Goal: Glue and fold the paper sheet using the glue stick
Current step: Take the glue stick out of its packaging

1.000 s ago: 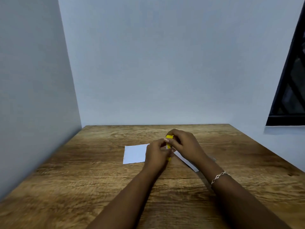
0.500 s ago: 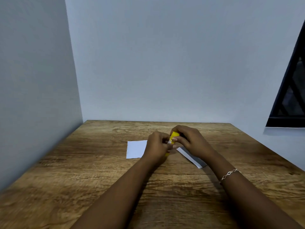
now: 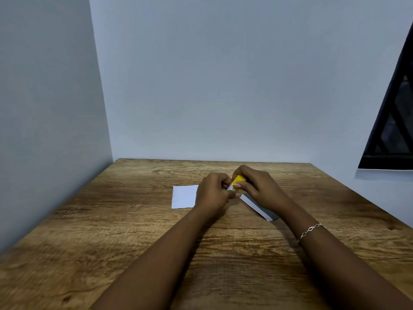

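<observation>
Both hands meet over the middle of the far half of the table [image 3: 125, 247], and the glue stick [image 3: 238, 180] is held between them, raised a little above the wood. The left hand [image 3: 212, 193] sits at 9 o'clock of the stick, its fingers curled in and gripping the stick's lower, pale end. The right hand [image 3: 262, 189] sits at 3 o'clock, thumb and fingers curled round the yellow upper part and pinching it. The stick tilts, its yellow end toward 1 o'clock. Whether the yellow part is a cap coming off or the body itself cannot be told, since the fingers cover the join. The paper [image 3: 184, 196] lies flat on the table beneath the hands. One white stretch of it shows at 9 o'clock of the left hand, and a narrow corner reaches out at 5 o'clock of the right hand, beside the forearm. Neither hand seems to touch the paper, though the part under them is hidden. A thin bracelet [image 3: 311, 231] circles the right wrist. Plain walls [image 3: 223, 81] close in the table at 12 and 9 o'clock, and a dark window [image 3: 393, 130] stands at 3 o'clock.
</observation>
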